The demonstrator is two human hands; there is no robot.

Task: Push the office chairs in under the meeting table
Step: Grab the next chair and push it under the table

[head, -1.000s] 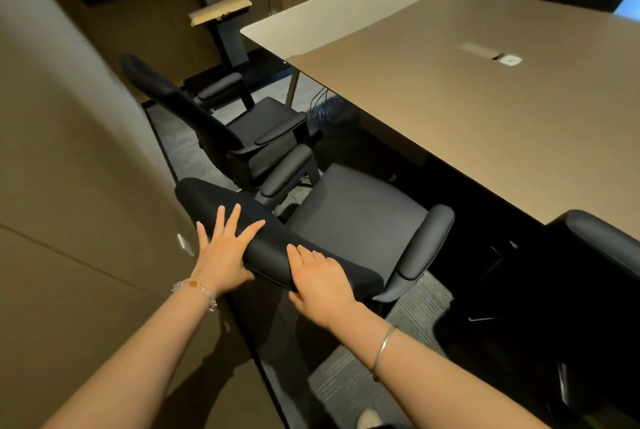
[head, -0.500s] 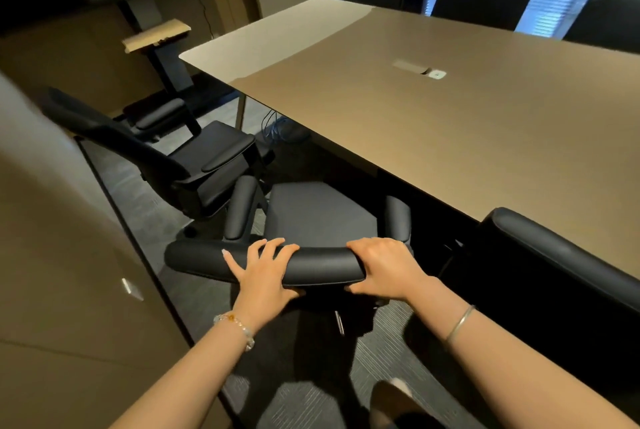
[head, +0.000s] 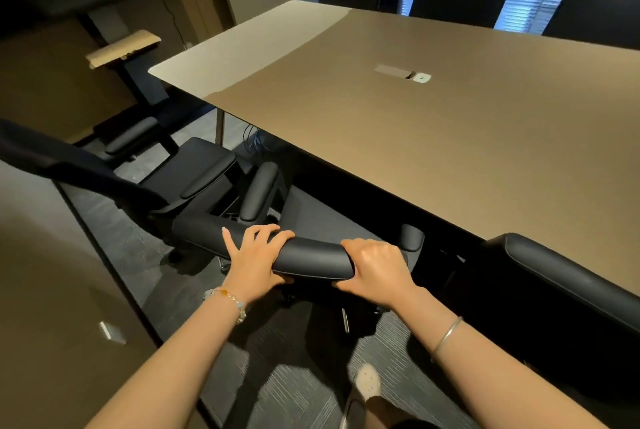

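Left hand [head: 254,260] and right hand [head: 375,264] both on the office chair [head: 311,257] backrest top, fingers curled gripping it. Seat front sits under the tabletop [head: 450,137] edge.

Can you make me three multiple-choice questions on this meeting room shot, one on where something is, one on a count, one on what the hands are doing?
1. Where is the small white socket?
A. On the table top
B. On the floor
C. On a chair seat

2. How many chairs stand along the far side of the table?
A. One
B. Three
C. Five

3. What are the hands doing?
A. Hanging free
B. Resting on the table
C. Gripping a chair back

Answers: 1 A, it sits mid-table. 2 B, three dark backs show by the window. 3 C, the left hand and right hand both clasp the chair back.
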